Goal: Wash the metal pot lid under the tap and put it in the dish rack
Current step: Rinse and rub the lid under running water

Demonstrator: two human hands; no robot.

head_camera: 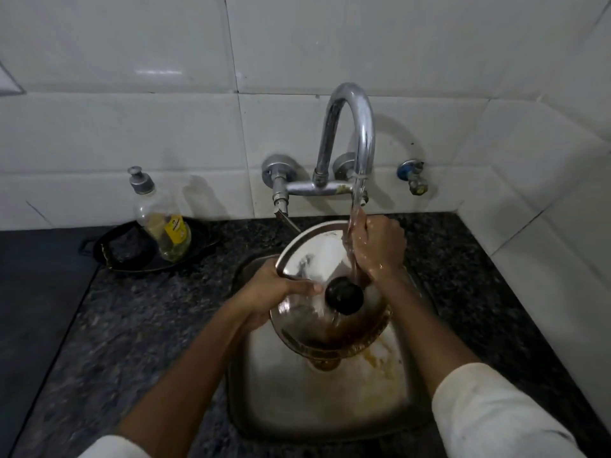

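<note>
A shiny, mirror-smooth metal pot lid with a glossy black knob, wet under running water. The curved tap is polished chrome with bright highlights. The steel sink looks duller, brushed and stained brown near the drain. The countertop is dark speckled stone with a low sheen. Wall tiles are glossy white ceramic. A clear plastic soap bottle with a grey cap stands in a matt black tray. The sleeves are soft off-white cloth.

Both hands forward, left and right curled (wet).
</note>
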